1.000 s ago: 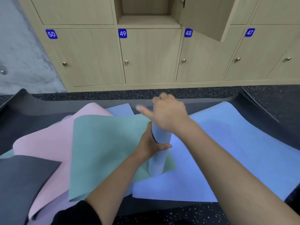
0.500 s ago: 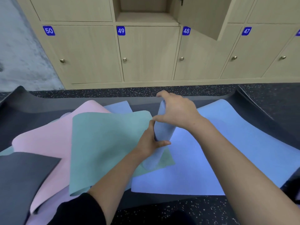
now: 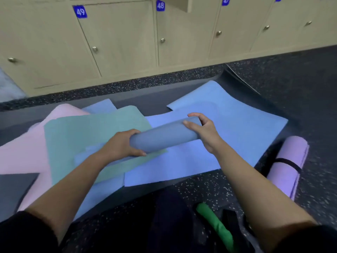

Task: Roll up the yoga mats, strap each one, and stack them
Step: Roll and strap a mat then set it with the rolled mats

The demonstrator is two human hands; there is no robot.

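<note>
The rolled blue-grey yoga mat [image 3: 164, 137], upright a second ago, now lies level over the flat blue foam mat [image 3: 228, 125] on the floor [image 3: 291, 79]. The left hand [image 3: 120, 145] and right hand [image 3: 202, 130] each grip an end, so it looks ready for strapping.

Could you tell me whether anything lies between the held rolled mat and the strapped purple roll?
The left hand and right hand grip the rolled mat; only the flat blue mat lies between it and the purple roll. Nothing upright intervenes.

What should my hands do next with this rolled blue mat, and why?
Probably keep the left hand gripping the rolled blue mat and free the right hand for a strap: the roll shows no strap, unlike the purple roll with its black band.
</note>
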